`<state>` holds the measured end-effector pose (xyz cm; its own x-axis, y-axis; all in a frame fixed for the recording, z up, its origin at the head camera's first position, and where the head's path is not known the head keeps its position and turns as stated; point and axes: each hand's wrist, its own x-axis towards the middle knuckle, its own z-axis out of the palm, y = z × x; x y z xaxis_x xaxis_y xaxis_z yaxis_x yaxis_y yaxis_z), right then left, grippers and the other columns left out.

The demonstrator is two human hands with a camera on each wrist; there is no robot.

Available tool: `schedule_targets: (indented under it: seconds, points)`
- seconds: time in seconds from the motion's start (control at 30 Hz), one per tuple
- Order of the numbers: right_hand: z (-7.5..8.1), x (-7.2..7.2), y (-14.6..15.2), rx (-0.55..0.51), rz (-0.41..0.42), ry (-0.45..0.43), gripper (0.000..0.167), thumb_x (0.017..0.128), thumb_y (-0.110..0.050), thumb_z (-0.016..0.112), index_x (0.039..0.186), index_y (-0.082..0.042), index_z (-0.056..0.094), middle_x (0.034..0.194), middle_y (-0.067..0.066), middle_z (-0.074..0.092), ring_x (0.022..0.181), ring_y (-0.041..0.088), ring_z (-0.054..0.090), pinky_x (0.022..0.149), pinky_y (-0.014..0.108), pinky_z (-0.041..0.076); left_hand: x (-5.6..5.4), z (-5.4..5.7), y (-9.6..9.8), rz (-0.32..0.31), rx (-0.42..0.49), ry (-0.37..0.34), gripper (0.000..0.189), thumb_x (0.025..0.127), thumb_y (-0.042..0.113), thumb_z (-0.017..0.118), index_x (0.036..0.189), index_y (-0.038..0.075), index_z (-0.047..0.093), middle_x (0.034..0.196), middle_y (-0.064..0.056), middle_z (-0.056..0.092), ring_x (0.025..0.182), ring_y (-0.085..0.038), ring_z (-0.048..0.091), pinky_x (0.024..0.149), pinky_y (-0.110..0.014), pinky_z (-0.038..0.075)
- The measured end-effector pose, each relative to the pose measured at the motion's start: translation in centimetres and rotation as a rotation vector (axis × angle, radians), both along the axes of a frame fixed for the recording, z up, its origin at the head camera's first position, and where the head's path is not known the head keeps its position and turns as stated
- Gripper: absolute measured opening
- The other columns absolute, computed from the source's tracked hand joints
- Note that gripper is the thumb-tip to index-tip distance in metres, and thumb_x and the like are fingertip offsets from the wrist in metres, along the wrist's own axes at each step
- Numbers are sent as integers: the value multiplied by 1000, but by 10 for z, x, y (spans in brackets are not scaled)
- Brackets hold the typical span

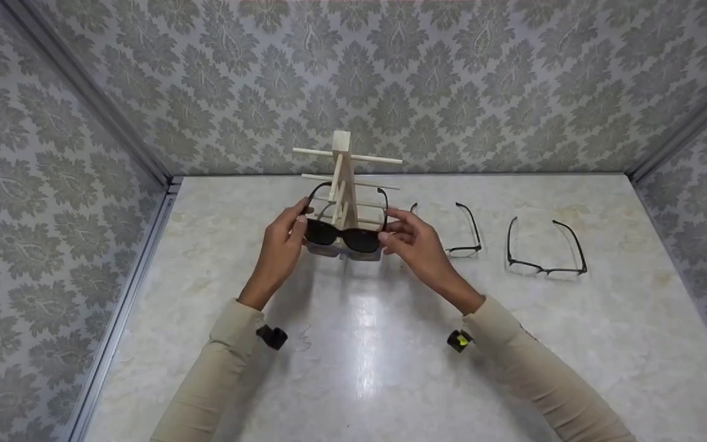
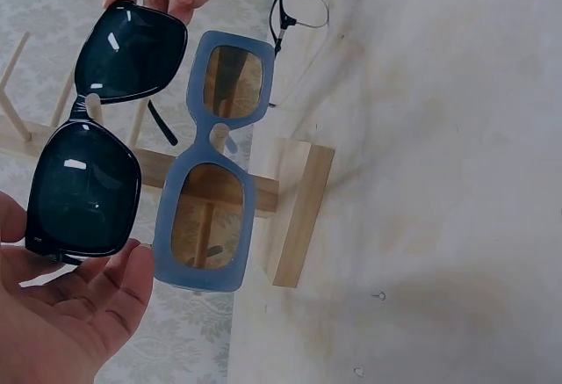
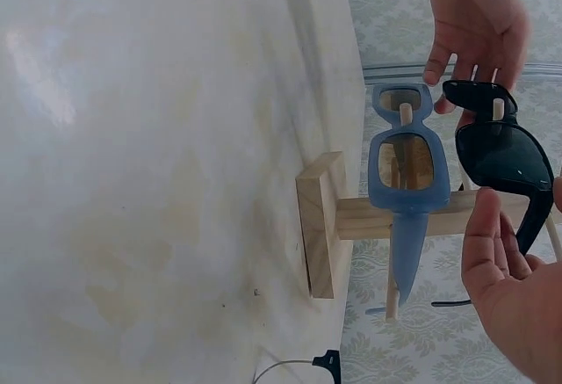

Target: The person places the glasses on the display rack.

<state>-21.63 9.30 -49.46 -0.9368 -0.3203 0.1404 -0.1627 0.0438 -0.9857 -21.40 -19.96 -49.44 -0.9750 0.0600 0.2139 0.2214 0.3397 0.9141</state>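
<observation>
Black sunglasses [image 1: 363, 240] with dark lenses are held level by both hands, one at each end, in front of a wooden glasses stand [image 1: 341, 142]. My left hand [image 1: 281, 242] pinches the left end by the hinge. At the right end, my right hand [image 1: 418, 245] pinches the frame between thumb and fingers. In the left wrist view, a peg end [image 2: 94, 107] shows at the bridge of the black pair; whether it bears the weight I cannot tell. Just below, sunglasses with a blue frame [image 3: 413, 198] and brown lenses hang on a lower peg.
Thin-framed eyeglasses [image 1: 478, 247] lie right of the stand, partly behind my right hand. Farther right is another dark-framed pair [image 1: 585, 269], temples spread open. Patterned walls [image 1: 439, 73] enclose the marbled tabletop [image 1: 574, 344] at the back and sides. Upper pegs [image 1: 378, 159] stick out sideways.
</observation>
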Motion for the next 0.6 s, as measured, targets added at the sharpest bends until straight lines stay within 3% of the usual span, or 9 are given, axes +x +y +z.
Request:
schedule_targets:
  seconds: [0.1, 0.4, 0.6]
  points:
    - [-1, 0, 0, -10, 8, -2, 54, 109, -9, 70, 160, 0, 52, 125, 20, 72, 105, 25, 75, 95, 57, 62, 1, -3, 1, 5, 8, 17, 48, 121, 20, 44, 166, 3, 46, 149, -19, 63, 120, -28, 66, 95, -53, 59]
    - [0, -6, 2, -19, 28, 3, 56, 110, -5, 68, 160, 7, 48, 128, 25, 70, 108, 29, 74, 90, 42, 65, 9, -6, 6, 37, 7, 49, 49, 122, 23, 44, 167, 4, 44, 146, -18, 66, 107, -29, 68, 86, -49, 58]
    - [-1, -9, 6, -16, 32, 28, 54, 110, -5, 68, 160, 7, 51, 127, 24, 69, 107, 29, 74, 89, 35, 65, 13, -7, 7, 47, -43, 52, 52, 122, 26, 42, 168, 2, 41, 148, -22, 64, 138, -32, 62, 102, -50, 54]
